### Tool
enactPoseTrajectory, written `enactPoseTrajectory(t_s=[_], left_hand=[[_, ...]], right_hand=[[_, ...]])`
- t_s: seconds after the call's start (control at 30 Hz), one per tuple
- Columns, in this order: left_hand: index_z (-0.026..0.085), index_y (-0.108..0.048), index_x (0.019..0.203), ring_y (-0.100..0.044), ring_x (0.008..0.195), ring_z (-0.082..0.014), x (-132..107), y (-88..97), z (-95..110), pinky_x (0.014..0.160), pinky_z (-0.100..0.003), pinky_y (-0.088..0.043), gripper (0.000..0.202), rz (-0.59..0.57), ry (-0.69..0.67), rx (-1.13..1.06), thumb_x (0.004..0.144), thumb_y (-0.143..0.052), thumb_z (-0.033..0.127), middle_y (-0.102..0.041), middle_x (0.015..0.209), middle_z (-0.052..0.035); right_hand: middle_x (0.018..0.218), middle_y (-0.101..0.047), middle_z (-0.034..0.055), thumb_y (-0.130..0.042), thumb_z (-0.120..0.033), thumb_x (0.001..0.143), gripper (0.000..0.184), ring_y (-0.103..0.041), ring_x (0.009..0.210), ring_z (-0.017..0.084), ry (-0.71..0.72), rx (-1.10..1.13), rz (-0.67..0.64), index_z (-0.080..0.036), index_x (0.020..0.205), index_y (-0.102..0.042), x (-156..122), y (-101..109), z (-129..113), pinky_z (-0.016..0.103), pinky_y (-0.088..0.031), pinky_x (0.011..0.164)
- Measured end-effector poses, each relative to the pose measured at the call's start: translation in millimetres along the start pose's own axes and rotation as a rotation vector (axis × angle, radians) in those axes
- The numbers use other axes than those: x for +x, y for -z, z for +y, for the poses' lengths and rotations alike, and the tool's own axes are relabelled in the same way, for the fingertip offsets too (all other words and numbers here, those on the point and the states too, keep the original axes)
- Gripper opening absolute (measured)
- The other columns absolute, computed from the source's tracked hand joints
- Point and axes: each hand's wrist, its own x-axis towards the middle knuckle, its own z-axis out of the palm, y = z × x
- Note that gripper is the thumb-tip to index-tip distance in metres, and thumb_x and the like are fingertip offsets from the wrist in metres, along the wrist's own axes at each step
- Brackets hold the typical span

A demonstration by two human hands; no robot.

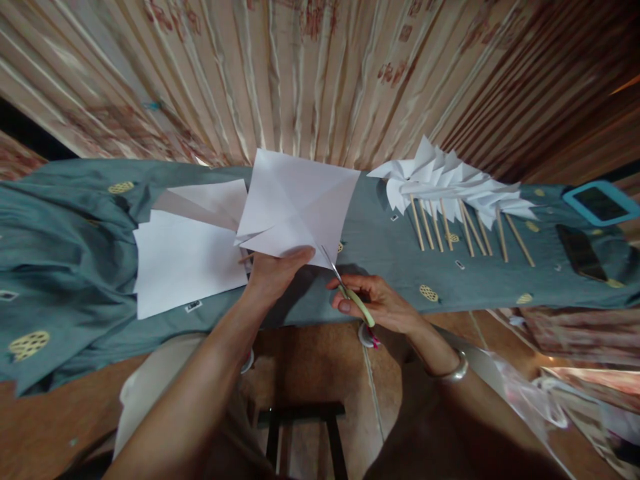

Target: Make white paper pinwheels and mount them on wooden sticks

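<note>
Head view: white paper (305, 193) in left hand (275, 273); green-handled scissors (361, 308) in right hand (383, 303)

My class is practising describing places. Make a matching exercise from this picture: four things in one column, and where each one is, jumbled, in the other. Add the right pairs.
Things
1. green-handled scissors
2. creased white sheet
3. folded white paper shapes with sticks
4. silver-coloured bracelet

Places
A. in a row on the patterned cloth
B. around the right wrist
C. in the grip of the left hand
D. in the grip of the right hand

Right pairs
1-D, 2-C, 3-A, 4-B
</note>
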Motion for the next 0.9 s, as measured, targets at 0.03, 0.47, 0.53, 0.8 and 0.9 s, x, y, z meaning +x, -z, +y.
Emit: enactPoseTrajectory(t_s=[0.03,0.47,0.53,0.8,0.9], left_hand=[[0.017,-0.064,0.068,-0.067,0.089,-0.0289,-0.4,0.1,1.2,0.087,-0.042,-0.055,0.025,-0.009,0.011,0.016,0.05,-0.082,0.021,-0.069,0.069,-0.0046],[0.018,-0.063,0.074,-0.068,0.086,-0.0262,1.5,0.3,1.5,0.085,-0.039,-0.056,0.028,-0.003,-0.026,0.118,0.051,-0.078,0.025,-0.071,0.076,-0.0041],[0.017,-0.063,0.073,-0.068,0.089,-0.0268,0.9,0.6,2.8,0.086,-0.04,-0.055,0.026,-0.017,-0.019,0.132,0.052,-0.077,0.026,-0.071,0.075,-0.0046],[0.017,-0.064,0.071,-0.068,0.091,-0.028,1.0,1.4,1.5,0.088,-0.042,-0.055,0.024,-0.054,0.005,0.088,0.054,-0.077,0.027,-0.07,0.071,-0.0044],[0.017,-0.064,0.073,-0.067,0.095,-0.0284,2.5,2.4,-1.5,0.092,-0.043,-0.053,0.025,-0.05,-0.029,0.094,0.055,-0.077,0.027,-0.07,0.072,-0.0046]], right_hand=[[0.075,-0.061,0.0007,-0.073,-0.052,0.073,0.047,-0.051,0.066,0.011,-0.003,0.004,-0.001,-0.016,0.103,-0.065,0.0,0.0,-0.1,0.024,-0.042,0.059],[0.073,-0.06,-0.0005,-0.077,-0.048,0.071,0.047,-0.05,0.064,0.01,-0.022,0.099,-0.004,-0.015,0.102,-0.065,0.5,-1.6,2.3,0.023,-0.042,0.058],[0.071,-0.058,-0.0014,-0.077,-0.048,0.07,0.047,-0.048,0.062,0.009,-0.021,0.098,0.002,-0.015,0.101,-0.066,0.6,-1.6,3.7,0.022,-0.041,0.057],[0.068,-0.057,-0.0021,-0.077,-0.047,0.071,0.045,-0.047,0.059,0.009,-0.004,0.06,0.004,-0.015,0.103,-0.068,0.3,-0.5,4.2,0.022,-0.04,0.054],[0.067,-0.057,-0.0024,-0.077,-0.047,0.071,0.047,-0.046,0.059,0.009,-0.01,0.064,0.002,-0.016,0.104,-0.069,0.6,-0.3,4.0,0.022,-0.04,0.054]])
